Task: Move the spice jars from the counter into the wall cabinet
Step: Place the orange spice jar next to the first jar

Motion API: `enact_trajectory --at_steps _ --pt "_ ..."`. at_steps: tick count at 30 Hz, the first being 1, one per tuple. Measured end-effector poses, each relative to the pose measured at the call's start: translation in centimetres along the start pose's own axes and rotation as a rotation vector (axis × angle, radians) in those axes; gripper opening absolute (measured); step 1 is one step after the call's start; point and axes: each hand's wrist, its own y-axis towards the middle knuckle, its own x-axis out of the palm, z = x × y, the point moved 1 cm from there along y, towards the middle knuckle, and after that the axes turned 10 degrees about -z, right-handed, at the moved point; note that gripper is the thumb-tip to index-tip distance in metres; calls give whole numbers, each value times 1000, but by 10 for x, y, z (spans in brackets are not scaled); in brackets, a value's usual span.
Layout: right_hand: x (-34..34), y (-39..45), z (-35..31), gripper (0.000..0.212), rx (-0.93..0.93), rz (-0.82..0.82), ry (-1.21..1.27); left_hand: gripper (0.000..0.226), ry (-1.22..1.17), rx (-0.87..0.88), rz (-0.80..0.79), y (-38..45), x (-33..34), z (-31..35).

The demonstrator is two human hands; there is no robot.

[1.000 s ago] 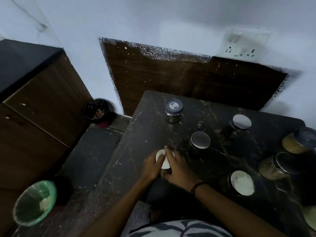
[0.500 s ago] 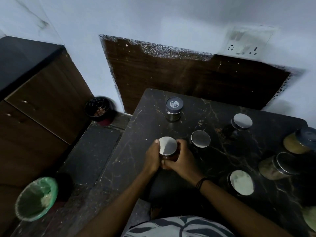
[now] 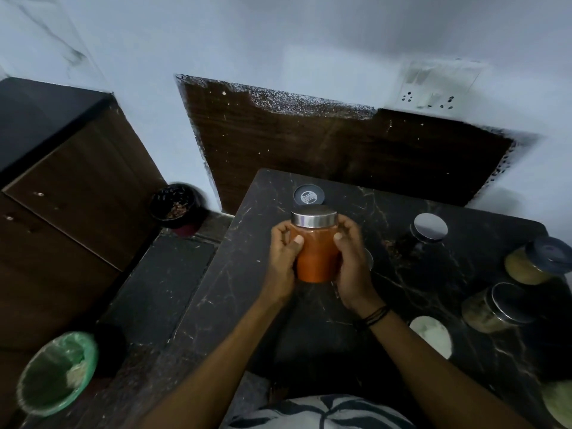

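A glass jar of orange-red spice (image 3: 315, 255) with a silver lid hangs above the dark marble counter (image 3: 241, 274), held from both sides. My left hand (image 3: 283, 258) grips its left side and my right hand (image 3: 351, 258) grips its right side. Several other jars stand on the counter: a dark-lidded one (image 3: 309, 195) just behind the held jar, a silver-lidded one (image 3: 430, 227), a yellow-filled one (image 3: 532, 263), a silver-lidded one (image 3: 498, 306) and a white-lidded one (image 3: 431, 334). No wall cabinet is in view.
A wooden panel (image 3: 340, 153) backs the counter, with a wall socket (image 3: 433, 85) above it. Left of the counter stand a dark wooden floor cabinet (image 3: 68, 193), a small dark bin (image 3: 175, 204) and a green-lined bin (image 3: 57, 371) on the floor.
Both hands lifted the orange-red spice jar off the counter and raised it toward the camera; a second ago it stood on the counter under my hands.
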Motion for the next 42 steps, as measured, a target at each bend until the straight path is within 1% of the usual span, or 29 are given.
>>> enact_trajectory --at_steps 1,2,4,6,7,9,11,12,14,17,18,22,23,24,25,27,28,29,30,33,37,42 --pt "-1 1 2 31 15 27 -1 61 -8 -13 2 1 2 -1" --pt "-2 1 5 33 28 36 -1 65 4 -23 8 2 4 -2" --pt "-5 1 10 47 49 16 9 73 38 -31 26 4 10 -1" --pt "-7 2 9 56 71 -29 4 75 74 -10 43 7 15 1" --pt "-9 4 7 58 81 -50 12 72 70 0 50 9 16 1" --pt "-14 9 5 57 101 -76 57 57 -3 14 82 13 14 0" --pt "-18 13 2 56 99 -75 126 46 -80 13 124 18 10 -2" --pt "-19 14 1 60 101 -60 167 43 -113 6 134 20 8 -2" --pt "-22 15 0 68 99 -34 253 40 -148 -1 118 24 9 -1" --pt "-22 15 3 59 122 -25 341 46 -152 12 57 26 15 4" --pt "-21 15 5 62 143 -25 358 48 -156 17 39 27 18 5" --pt "-16 15 1 95 169 -44 340 54 -203 23 1 28 27 9" --pt "-16 16 -1 99 160 -42 337 55 -218 32 -4 29 28 10" --pt "-18 16 -2 98 148 -34 330 55 -230 39 -5 29 29 11" --pt "-19 17 -3 90 133 -23 321 55 -244 46 -5 29 29 12" --pt "-23 16 -5 62 108 -1 310 53 -270 57 -6 30 30 14" --pt "-24 16 -7 53 96 9 304 54 -282 60 -5 31 31 16" --pt "-25 16 -9 48 77 12 293 55 -295 63 -2 31 32 18" --pt "-25 16 -14 47 49 6 275 54 -307 71 -1 32 32 21" --pt "-22 22 -40 56 -53 -10 207 49 -317 127 -31 42 35 41" --pt "-21 33 -90 49 -198 -54 163 46 -329 236 -67 58 46 91" --pt "-20 49 -174 68 -371 -147 126 45 -349 355 -141 80 67 172"
